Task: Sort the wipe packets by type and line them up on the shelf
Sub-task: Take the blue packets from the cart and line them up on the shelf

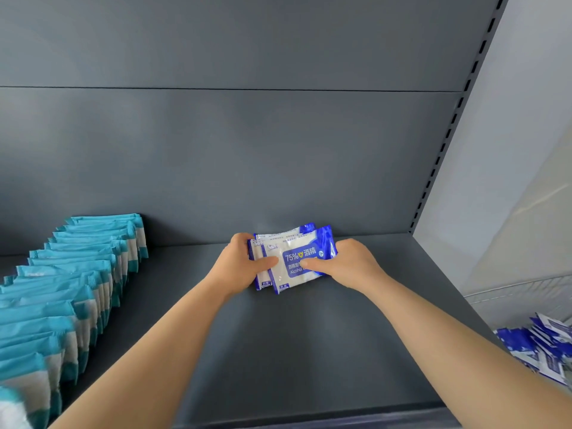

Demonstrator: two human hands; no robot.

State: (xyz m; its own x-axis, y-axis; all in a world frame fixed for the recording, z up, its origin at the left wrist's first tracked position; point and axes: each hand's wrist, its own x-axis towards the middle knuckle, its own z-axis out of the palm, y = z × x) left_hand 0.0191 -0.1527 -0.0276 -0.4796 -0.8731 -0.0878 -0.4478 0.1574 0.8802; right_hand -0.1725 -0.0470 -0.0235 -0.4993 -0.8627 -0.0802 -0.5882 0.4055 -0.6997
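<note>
Blue wipe packets [294, 246]: several, overlapping, standing tilted at shelf [309, 351] rear. Teal wipe packets [77, 274]: leaning in row, shelf left.

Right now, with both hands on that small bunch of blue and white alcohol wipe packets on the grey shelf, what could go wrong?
1. The blue-and-white alcohol wipe packets are fanned unevenly between the left hand and right hand; released like this, they may slump flat on the dark grey metal shelf.
2. They sit tilted, so the new line could start crooked beside the neat row of teal-and-white packets.
</note>
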